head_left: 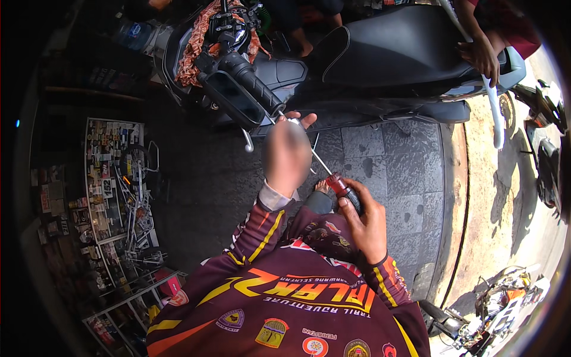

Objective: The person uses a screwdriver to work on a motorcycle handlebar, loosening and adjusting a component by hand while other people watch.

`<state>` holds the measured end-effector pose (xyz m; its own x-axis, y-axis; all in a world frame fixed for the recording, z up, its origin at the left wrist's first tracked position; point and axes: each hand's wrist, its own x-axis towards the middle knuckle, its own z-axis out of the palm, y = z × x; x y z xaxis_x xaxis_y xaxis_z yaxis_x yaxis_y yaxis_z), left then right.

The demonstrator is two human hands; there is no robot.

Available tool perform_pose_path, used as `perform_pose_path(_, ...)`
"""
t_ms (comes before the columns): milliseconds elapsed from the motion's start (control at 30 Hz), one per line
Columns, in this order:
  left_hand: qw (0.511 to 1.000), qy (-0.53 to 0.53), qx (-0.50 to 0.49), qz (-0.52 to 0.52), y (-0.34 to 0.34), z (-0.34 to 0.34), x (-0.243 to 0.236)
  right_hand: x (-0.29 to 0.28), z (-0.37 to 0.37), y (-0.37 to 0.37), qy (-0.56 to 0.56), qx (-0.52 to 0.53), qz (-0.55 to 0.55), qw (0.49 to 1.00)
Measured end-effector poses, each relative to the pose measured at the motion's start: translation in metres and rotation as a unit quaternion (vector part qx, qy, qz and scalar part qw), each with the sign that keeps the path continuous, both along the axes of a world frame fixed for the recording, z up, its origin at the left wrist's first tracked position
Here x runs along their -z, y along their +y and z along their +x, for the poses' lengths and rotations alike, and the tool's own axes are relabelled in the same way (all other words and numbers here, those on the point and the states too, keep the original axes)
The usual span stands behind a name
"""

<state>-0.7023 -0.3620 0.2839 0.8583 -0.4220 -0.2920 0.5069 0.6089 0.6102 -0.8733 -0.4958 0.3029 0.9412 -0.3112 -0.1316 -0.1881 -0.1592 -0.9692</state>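
Note:
My right hand (367, 221) is closed round the red and black handle of a screwdriver (345, 191). Its thin metal shaft slants up and left, toward my left hand (288, 153). That hand is blurred and raised at the outer end of the black handlebar grip (253, 79) of a motor scooter. Its fingers curl around a small, pale, shiny piece at the grip's end, which I cannot make out. Beside the grip is a black mirror (232, 98), and below that a silver lever end (248, 141) sticks out.
The scooter's long black seat (386, 47) stretches to the right, where another person's hand (480, 58) rests near its tail. An orange patterned cloth (193, 44) drapes the front. Grey tiles (398, 172) cover the floor. Left stands a display case (107, 178); motorcycle parts (493, 309) lie lower right.

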Motion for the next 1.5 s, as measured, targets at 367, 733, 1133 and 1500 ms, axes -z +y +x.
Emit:
perform_pose_path(367,1.000,-0.010,0.008,0.007,0.000,0.001,-0.002,0.004,0.003,0.002,-0.038,-0.027,-0.044,0.998)
perform_pose_path(733,0.999,-0.029,0.023,0.012,0.001,0.002,-0.002,0.023,0.009,0.000,0.081,-0.032,0.307,0.948)
perform_pose_path(1133,0.986,-0.066,-0.064,0.139,-0.017,-0.003,-0.001,0.017,0.012,0.000,0.113,-0.025,0.335,0.935)
perform_pose_path(1500,0.987,-0.032,-0.078,0.135,-0.020,-0.003,-0.008,0.000,-0.013,0.003,-0.042,-0.023,-0.088,0.995)
